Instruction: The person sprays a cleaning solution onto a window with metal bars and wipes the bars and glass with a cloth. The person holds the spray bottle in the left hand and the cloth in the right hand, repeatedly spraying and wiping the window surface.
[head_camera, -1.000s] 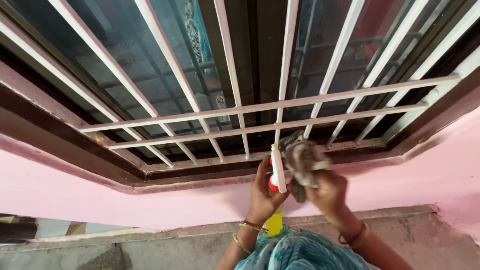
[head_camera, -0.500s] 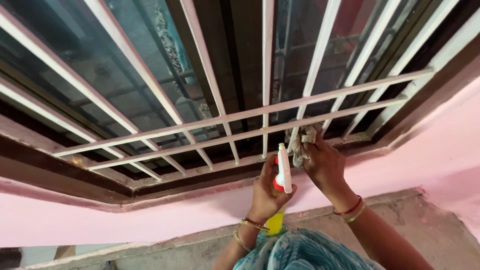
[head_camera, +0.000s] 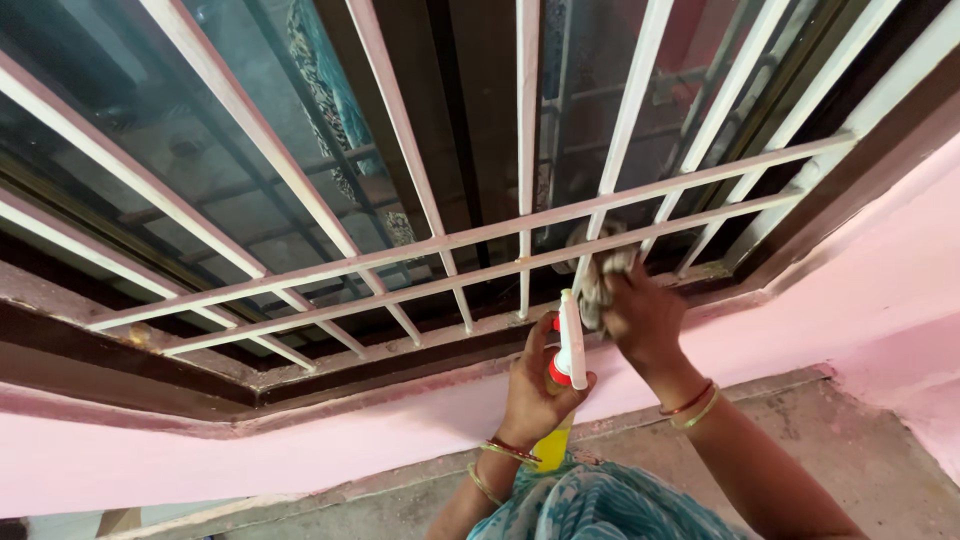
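Spray bottle (head_camera: 567, 352): yellow body, red collar, long white nozzle head. I hold it upright in my left hand (head_camera: 533, 385), fingers wrapped round the neck, with the nozzle tip pointing up toward the lower rail of the window grille (head_camera: 470, 262). The yellow base shows below my wrist.

Cleaning cloth (head_camera: 598, 285): a grey, crumpled rag bunched in my right hand (head_camera: 645, 318). It is pressed against a white vertical bar of the grille, just below the two horizontal rails and just right of the nozzle.

Grille: white-painted metal bars, set in a dark brown frame.
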